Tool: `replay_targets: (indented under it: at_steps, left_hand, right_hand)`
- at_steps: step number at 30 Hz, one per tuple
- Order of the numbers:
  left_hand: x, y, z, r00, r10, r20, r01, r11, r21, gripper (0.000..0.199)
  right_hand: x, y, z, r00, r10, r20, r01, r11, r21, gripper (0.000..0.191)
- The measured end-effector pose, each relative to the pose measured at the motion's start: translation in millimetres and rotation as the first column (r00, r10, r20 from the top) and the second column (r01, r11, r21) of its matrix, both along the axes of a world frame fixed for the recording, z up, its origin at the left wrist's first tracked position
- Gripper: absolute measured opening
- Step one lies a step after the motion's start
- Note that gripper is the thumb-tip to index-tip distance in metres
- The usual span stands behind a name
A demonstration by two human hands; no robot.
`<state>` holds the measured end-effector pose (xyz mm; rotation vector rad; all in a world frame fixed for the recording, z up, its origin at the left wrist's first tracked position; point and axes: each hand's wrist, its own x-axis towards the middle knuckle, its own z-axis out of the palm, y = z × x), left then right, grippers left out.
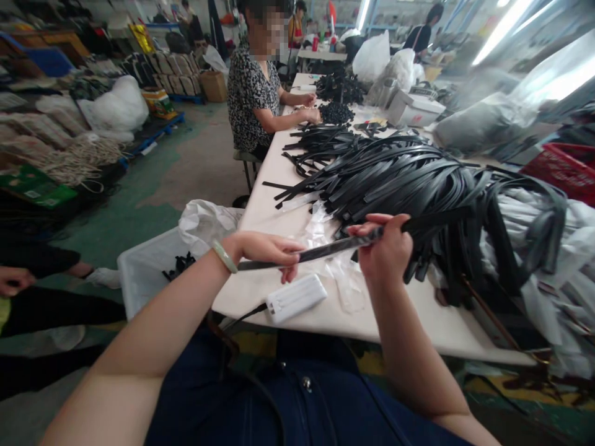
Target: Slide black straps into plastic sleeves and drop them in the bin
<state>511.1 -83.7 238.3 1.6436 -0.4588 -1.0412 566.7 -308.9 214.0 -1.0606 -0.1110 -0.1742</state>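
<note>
A long black strap is stretched between my two hands, above the near part of the table. My left hand pinches it between thumb and fingers, and one end runs back under my wrist. My right hand is closed round the strap farther along, with the other end sticking out to the right. Just beyond my hands lies a big heap of black straps, many of them curved over one another. Below the held strap, a white power strip with a black cord rests on the table.
The pale table reaches away from me. A white plastic bin with black pieces stands left of it. A person sits at the table's left side, hands near small black parts. A red basket is at right.
</note>
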Motion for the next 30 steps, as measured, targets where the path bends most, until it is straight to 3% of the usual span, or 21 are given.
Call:
replay_targets:
  at_steps: [2, 4, 6, 7, 9, 10, 11, 15, 19, 21, 24, 26, 30]
  left_hand:
    - [-8.4, 26.4, -3.1, 0.998, -0.05, -0.026, 0.054, 0.984, 0.167, 0.052]
    - [-15.4, 40.6, -8.1, 1.0, -0.021, 0.002, 0.019, 0.957, 0.29, 0.04]
    - [-19.3, 40.1, -11.7, 0.997, 0.02, 0.077, -0.046, 0.937, 0.347, 0.034]
    - [-20.3, 35.4, -12.2, 0.992, 0.031, 0.122, -0.075, 0.924, 0.375, 0.03]
    - [-22.0, 21.9, -10.2, 0.971, 0.041, 0.234, -0.142, 0.89, 0.433, 0.019]
    - [-24.0, 15.3, -8.2, 0.953, 0.043, 0.301, -0.185, 0.867, 0.463, 0.015]
    - [-27.5, 10.2, -6.1, 0.928, 0.042, 0.371, -0.235, 0.838, 0.493, 0.013]
    - [-60.7, 16.0, -1.1, 0.793, 0.004, 0.609, -0.454, 0.67, 0.587, 0.013]
    - [-107.2, 55.0, -5.2, 0.702, -0.047, 0.71, -0.615, 0.463, 0.639, 0.015]
    - [-124.0, 70.6, -8.6, 0.68, -0.074, 0.729, -0.654, 0.389, 0.649, 0.017]
    - [-137.7, 76.8, -13.4, 0.64, -0.121, 0.759, -0.687, 0.353, 0.635, 0.013]
    - [-142.0, 73.4, -15.8, 0.611, -0.145, 0.778, -0.704, 0.35, 0.618, 0.009]
    - [-148.0, 67.4, -19.6, 0.569, -0.157, 0.807, -0.727, 0.363, 0.583, 0.007]
  right_hand:
    - [17.1, -19.1, 20.5, 0.997, -0.069, 0.044, 0.068, 0.997, 0.022, 0.05]
    - [21.5, -26.3, 35.7, 0.992, -0.053, 0.111, 0.055, 0.998, -0.013, 0.049]
    - [11.8, -17.1, 40.3, 0.981, 0.133, 0.138, -0.102, 0.972, -0.21, 0.044]
    - [2.6, -6.9, 37.9, 0.956, 0.277, 0.099, -0.226, 0.907, -0.357, 0.039]
    - [-20.2, 19.7, 25.9, 0.825, 0.56, -0.078, -0.488, 0.635, -0.599, 0.031]
    - [-31.8, 33.2, 17.6, 0.749, 0.642, -0.165, -0.57, 0.496, -0.655, 0.027]
    - [-42.4, 45.1, 9.2, 0.695, 0.683, -0.222, -0.612, 0.402, -0.681, 0.023]
    - [-63.3, 62.2, -10.2, 0.685, 0.69, -0.234, -0.531, 0.253, -0.809, 0.029]
    - [-57.2, 49.3, -2.2, 0.654, 0.707, -0.269, -0.445, 0.073, -0.893, 0.038]
    - [-55.9, 49.0, 2.2, 0.625, 0.713, -0.317, -0.47, 0.019, -0.883, 0.037]
    - [-63.2, 60.7, 2.9, 0.582, 0.724, -0.369, -0.521, -0.015, -0.853, 0.033]
    - [-71.3, 70.4, 1.5, 0.578, 0.729, -0.366, -0.552, 0.018, -0.834, 0.031]
    - [-84.3, 80.9, 0.3, 0.596, 0.733, -0.328, -0.618, 0.159, -0.77, 0.029]
